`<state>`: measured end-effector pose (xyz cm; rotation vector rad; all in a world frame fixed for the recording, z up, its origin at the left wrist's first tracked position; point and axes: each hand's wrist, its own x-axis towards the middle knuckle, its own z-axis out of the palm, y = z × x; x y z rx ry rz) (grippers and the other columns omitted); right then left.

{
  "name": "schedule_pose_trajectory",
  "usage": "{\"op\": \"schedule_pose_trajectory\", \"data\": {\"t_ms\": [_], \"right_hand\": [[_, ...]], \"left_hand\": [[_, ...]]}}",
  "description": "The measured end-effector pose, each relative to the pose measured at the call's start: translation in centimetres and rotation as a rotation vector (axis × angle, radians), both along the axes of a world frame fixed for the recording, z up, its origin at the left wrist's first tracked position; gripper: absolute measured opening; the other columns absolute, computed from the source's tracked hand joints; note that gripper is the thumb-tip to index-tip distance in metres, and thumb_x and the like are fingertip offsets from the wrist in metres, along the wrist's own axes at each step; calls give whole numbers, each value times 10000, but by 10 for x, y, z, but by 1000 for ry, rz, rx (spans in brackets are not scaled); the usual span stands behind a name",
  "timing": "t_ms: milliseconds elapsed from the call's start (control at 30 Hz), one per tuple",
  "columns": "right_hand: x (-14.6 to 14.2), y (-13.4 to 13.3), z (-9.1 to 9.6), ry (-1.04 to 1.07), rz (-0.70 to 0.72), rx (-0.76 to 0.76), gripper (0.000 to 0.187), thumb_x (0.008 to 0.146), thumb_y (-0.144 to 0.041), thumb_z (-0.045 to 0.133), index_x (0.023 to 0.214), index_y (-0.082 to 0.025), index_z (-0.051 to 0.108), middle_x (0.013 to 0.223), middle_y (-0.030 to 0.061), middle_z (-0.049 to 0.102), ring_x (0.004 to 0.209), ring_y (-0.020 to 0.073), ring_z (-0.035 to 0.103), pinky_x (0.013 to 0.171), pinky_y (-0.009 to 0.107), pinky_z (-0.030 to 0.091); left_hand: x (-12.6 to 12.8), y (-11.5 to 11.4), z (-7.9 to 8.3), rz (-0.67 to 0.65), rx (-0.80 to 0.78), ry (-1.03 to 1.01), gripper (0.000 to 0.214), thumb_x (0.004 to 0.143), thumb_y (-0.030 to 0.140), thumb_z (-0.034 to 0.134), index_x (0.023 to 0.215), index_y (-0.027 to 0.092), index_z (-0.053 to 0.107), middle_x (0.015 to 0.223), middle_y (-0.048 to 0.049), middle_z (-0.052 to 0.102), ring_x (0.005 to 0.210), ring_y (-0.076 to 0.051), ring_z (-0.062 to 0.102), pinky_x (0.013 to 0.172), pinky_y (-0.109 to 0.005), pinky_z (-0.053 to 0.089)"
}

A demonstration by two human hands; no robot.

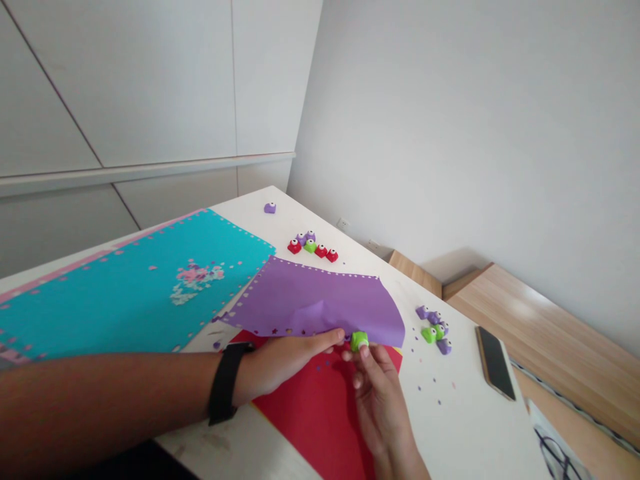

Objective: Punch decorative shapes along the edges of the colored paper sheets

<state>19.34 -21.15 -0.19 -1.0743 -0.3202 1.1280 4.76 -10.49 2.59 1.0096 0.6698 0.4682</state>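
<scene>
- White wall panels and a plain grey wall stood behind a white table, and a light wood surface lay right of it.
- On the left of the table was a teal paper sheet with small pink and pale scraps on it.
- The left hand, with a black wristband, came from the left and lay almost flat along the near edge of a purple paper sheet. How firmly it held the sheet, I cannot tell.
- The right hand pinched a green craft punch narrowly between thumb and fingers, at the near edge of the sheet.
- Under both hands was a red paper sheet.
- Small craft punches stood in a group far from the hands, more craft punches stood on the right, and a black phone lay near the right table edge.
</scene>
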Motion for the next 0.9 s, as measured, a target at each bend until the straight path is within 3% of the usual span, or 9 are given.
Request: {"op": "schedule_pose_trajectory", "data": {"t_ms": [300, 600, 733, 900], "right_hand": [[-2, -2, 2, -170, 36, 6, 256, 786, -316, 856, 981, -187, 752, 939, 85, 714, 781, 166, 647, 494, 190, 441], [-2, -1, 0, -285, 49, 15, 237, 836, -362, 808, 936, -165, 723, 763, 37, 685, 517, 82, 484, 445, 198, 377], [-3, -1, 0, -299, 35, 11, 222, 846, -365, 799, 889, -163, 716, 747, 36, 692, 485, 73, 465, 452, 210, 363], [-4, -1, -1, -311, 20, 14, 219, 854, -365, 794, 869, -165, 707, 732, 31, 689, 497, 74, 471, 473, 210, 356]], "left_hand": [[-1, 1, -5, -42, 45, 66, 372, 881, 544, 654, 1029, 223, 770, 1140, -33, 774, 1104, -250, 688, 1101, -357, 424], [-1, 1, -5, -58, 103, 107, 370, 897, 545, 611, 957, 215, 767, 1068, -39, 780, 1035, -244, 678, 1077, -349, 428], [-1, 1, -2, 4, 166, 104, 298, 877, 512, 648, 876, 234, 758, 1010, -31, 780, 996, -245, 682, 1065, -353, 434], [-1, 2, 2, 9, 119, 124, 288, 857, 506, 678, 935, 242, 764, 1060, -32, 778, 1053, -258, 680, 1111, -365, 399]]}}
